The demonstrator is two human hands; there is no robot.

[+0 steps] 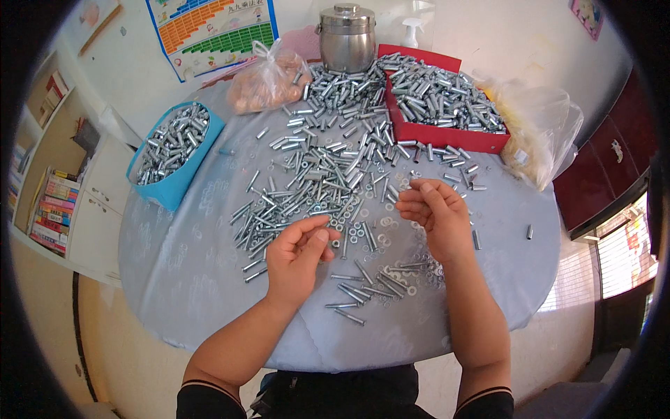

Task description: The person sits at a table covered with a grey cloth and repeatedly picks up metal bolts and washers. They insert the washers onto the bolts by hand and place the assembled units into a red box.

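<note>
Both hands are over the middle of a table strewn with metal parts. My left hand [296, 258] has its fingers curled and the thumb against the index finger; whatever it may hold is too small to make out. It is at the near edge of a heap of bolts [262, 223]. To its right, my right hand [441, 220] is curled too, thumb pressed to the fingers, its content hidden. Washers [387, 223] and nuts lie between the hands. Nearer to me is a small group of long bolts [380, 285], with more washers beside it under my right wrist.
A blue bin [214, 133] of metal sleeves stands at the left, a red box [447, 142] heaped with them at the back right. Behind are a steel pot [347, 43], a tied plastic bag [269, 80] and a spray bottle [412, 31]. Another clear bag [541, 140] sits far right.
</note>
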